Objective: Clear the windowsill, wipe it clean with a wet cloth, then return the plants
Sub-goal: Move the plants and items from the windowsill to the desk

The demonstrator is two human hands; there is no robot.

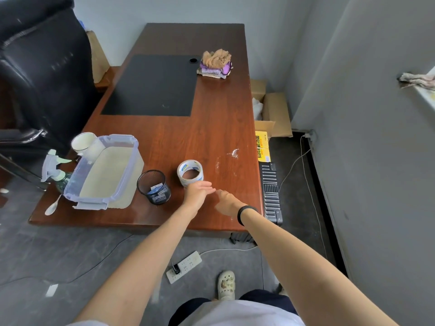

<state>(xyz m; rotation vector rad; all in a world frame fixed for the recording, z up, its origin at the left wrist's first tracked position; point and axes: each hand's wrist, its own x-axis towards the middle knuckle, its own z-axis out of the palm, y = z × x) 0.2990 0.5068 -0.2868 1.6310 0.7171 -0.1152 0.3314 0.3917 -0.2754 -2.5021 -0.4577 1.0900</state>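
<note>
1. Reddish-brown wood forms the counter [211, 128], which fills the middle of the view and runs away toward 12 o'clock.
2. Both bare arms reach in from 6 o'clock, and the hands meet over the near right part of the counter.
3. The left hand [197, 192] has its fingers [206, 184] straight and together, released and grasping nothing. It lies just beside a roll of clear packing tape [190, 171], which stands at the hand's 11 o'clock. Whether they touch cannot be told.
4. The right hand [227, 201], with a black wristband [244, 214], sits at the left hand's 4 o'clock. Its fingers are loosely relaxed and hold nothing.
5. The white windowsill [427, 96] shows only as a sliver at the frame's 2 o'clock edge, well apart from the hands. A crumpled pale rag [416, 80] lies on its near end.
6. At 9 o'clock from the tape stand a black mesh pen cup [154, 187] and then a clear plastic container [106, 170]. A white mug [84, 143], a spray bottle [54, 168] and a white spoon [53, 207] are round the container's far side.
7. Toward 12 o'clock lie a black desk mat [153, 88] and a pile of folded cloths [215, 64].
8. White smears [235, 152] mark the wood at the tape's 2 o'clock.
9. On the floor at 6 o'clock are a white power strip [183, 267] and a pale clog [226, 284].
</note>
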